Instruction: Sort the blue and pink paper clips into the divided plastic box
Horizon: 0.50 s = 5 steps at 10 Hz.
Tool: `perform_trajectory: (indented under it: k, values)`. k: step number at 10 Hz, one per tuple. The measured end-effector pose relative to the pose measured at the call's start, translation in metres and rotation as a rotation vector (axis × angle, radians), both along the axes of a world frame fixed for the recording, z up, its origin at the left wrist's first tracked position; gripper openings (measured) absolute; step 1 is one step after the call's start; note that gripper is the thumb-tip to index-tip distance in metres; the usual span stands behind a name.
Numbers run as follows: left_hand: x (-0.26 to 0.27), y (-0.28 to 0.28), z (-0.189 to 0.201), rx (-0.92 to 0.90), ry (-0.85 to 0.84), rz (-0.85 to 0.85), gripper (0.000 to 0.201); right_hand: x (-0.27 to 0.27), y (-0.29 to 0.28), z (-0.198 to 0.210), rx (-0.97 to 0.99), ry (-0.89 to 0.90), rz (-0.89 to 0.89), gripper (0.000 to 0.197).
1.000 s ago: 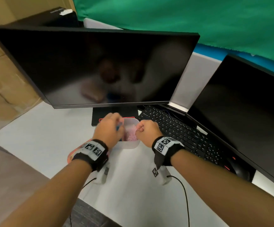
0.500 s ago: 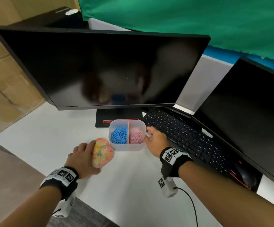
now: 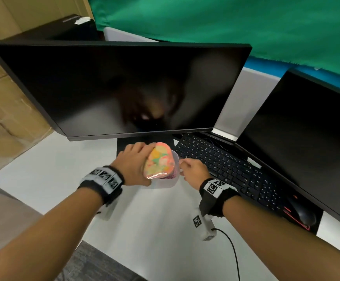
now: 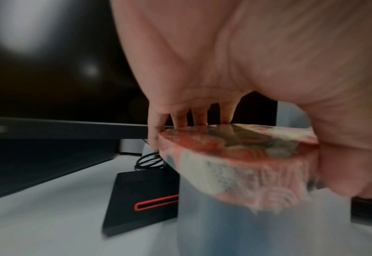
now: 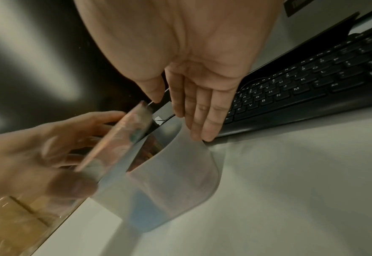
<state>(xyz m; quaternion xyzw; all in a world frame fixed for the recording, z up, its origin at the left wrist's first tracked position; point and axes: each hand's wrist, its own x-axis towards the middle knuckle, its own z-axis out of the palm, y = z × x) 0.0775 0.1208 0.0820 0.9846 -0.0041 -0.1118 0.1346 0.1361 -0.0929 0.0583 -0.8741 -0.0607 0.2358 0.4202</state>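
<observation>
A colourful patterned lid (image 3: 159, 163) hides most of the translucent divided plastic box (image 3: 166, 183); blue clips are unseen, and both wrist views are motion-blurred.

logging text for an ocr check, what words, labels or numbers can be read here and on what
"M", "N", "B", "V", "J", "K", "Alt": key legends on the keyboard, right wrist view.
Print on the lid: too blurred to read.
Wrist bands: square code markers, no words.
</observation>
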Motion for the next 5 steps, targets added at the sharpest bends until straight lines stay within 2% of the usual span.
perform_trajectory:
  k: [2, 4, 5]
  values:
    - [0.03, -0.016, 0.0, 0.073, 0.195, -0.108, 0.119, -0.002, 0.001, 0.001, 0.021, -0.009, -0.04, 0.021]
    - [0.036, -0.013, -0.001, 0.075, 0.224, -0.12, 0.121, 0.0, 0.005, -0.009, -0.005, -0.03, -0.061, 0.015]
    - [0.034, -0.011, -0.006, 0.051, 0.198, -0.099, 0.121, 0.005, 0.005, -0.025, 0.088, -0.002, -0.155, 0.015]
